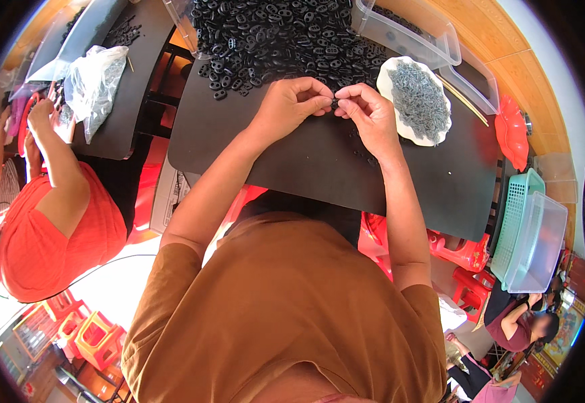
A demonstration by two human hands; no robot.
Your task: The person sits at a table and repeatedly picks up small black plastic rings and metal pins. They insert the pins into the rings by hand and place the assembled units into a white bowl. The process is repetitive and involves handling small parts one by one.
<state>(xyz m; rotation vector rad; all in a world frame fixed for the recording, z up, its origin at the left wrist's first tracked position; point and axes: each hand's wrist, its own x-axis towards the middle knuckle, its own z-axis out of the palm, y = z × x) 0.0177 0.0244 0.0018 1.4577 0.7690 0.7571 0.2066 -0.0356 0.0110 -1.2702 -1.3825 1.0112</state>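
Above the dark table point(292, 164), my left hand point(290, 107) and my right hand point(373, 119) meet fingertip to fingertip. Both are closed in a pinch on a small black piece point(335, 105), mostly hidden by the fingers. Just beyond them spreads a big heap of black oval pieces with holes point(272, 40). Close by my right hand stands a white scalloped dish point(386, 91), filled with small, thin grey slivers point(419, 101) whose kind I cannot make out. A few small black pieces point(365, 151) lie under my right wrist.
Clear plastic bins point(416, 43) flank the heap. Right of the dish are thin wooden sticks point(466, 101) and a red scalloped dish point(511, 131). Green and clear baskets point(517, 221) stand farther right. At left, a person in red point(64, 228) works at another table beside a plastic bag point(97, 84).
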